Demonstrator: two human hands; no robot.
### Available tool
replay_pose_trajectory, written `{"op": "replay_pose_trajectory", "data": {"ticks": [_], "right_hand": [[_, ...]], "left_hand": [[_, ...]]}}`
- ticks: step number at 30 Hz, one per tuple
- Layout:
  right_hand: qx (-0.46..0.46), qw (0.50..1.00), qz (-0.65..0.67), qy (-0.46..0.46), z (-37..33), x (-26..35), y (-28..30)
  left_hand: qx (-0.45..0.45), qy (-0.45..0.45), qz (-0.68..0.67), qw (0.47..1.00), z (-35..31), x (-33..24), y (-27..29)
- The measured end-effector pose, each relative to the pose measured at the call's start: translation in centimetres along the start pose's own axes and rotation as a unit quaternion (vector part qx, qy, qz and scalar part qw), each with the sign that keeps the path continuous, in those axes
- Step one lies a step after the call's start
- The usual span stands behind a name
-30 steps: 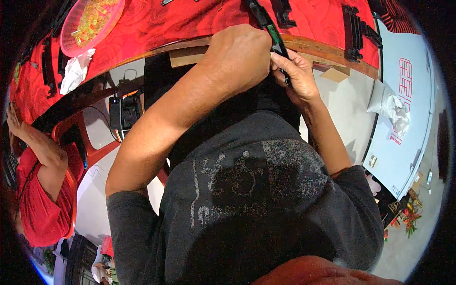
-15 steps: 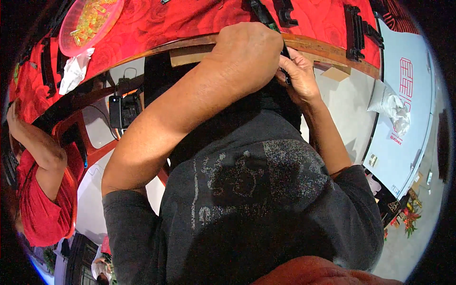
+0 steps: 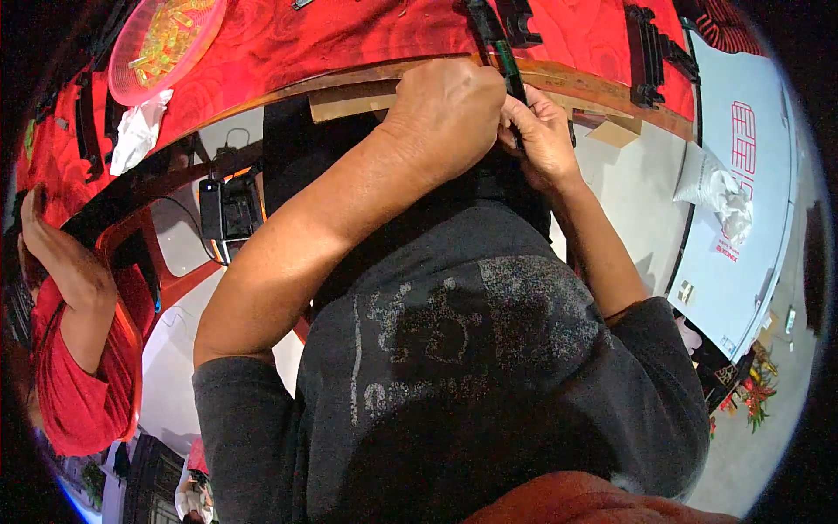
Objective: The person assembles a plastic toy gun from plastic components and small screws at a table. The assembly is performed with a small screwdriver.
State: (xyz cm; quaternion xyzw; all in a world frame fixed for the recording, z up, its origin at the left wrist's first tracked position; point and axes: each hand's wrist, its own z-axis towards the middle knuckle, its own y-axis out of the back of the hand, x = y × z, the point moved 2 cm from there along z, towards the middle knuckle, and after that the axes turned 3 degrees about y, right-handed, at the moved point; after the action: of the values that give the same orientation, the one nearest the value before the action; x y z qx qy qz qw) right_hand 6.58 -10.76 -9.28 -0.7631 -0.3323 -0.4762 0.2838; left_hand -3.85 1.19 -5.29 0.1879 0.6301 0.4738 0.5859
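My left hand (image 3: pixel 447 112) is closed in a fist at the edge of the red-covered table (image 3: pixel 367 39), its fingers hidden from above. My right hand (image 3: pixel 541 135) sits right beside it, fingers pinched around a long thin black part with a green strip (image 3: pixel 504 63) that reaches up over the table edge. Both hands touch at that part. What the left hand grips underneath is hidden by its own back.
Black plastic parts (image 3: pixel 644 52) lie on the red cloth at upper right. A pink bowl of yellow pieces (image 3: pixel 166 39) stands at upper left with a crumpled white tissue (image 3: pixel 135 140) below it. A person in a red shirt (image 3: pixel 70 349) sits at left. A white board (image 3: pixel 742 201) lies at right.
Both hands have drifted slightly up toward the table edge and stayed together on the black part; my left fist now covers more of it.
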Motion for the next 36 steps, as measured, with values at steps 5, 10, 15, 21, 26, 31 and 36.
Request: {"op": "replay_pose_trajectory", "data": {"ticks": [5,10,15,21,26,31,36], "right_hand": [[-0.02,0.997,-0.076,0.019,-0.1,-0.2,-0.5],[-0.011,0.996,-0.085,-0.008,0.0,-0.4,-0.3],[0.005,0.999,-0.028,-0.024,0.1,0.2,-0.5],[0.017,0.998,0.004,-0.063,0.1,0.9,-0.7],[0.027,0.998,0.0,-0.057,0.2,0.6,-0.4],[0.024,0.998,-0.022,-0.059,0.1,0.9,-0.2],[0.033,0.998,-0.026,-0.049,0.4,0.6,0.2]], "left_hand": [[-0.003,-0.025,-0.006,1.0,0.6,0.0,1.3],[0.037,-0.037,0.008,0.999,1.1,-0.2,1.5],[-0.021,-0.009,-0.037,0.999,0.0,1.4,-0.8],[-0.048,-0.009,-0.081,0.995,-0.2,2.4,-1.6],[-0.032,-0.003,-0.067,0.997,-0.1,1.8,-0.5],[0.006,-0.022,-0.037,0.999,0.7,1.7,0.5],[0.039,-0.035,-0.026,0.998,1.4,1.1,1.0]]}}
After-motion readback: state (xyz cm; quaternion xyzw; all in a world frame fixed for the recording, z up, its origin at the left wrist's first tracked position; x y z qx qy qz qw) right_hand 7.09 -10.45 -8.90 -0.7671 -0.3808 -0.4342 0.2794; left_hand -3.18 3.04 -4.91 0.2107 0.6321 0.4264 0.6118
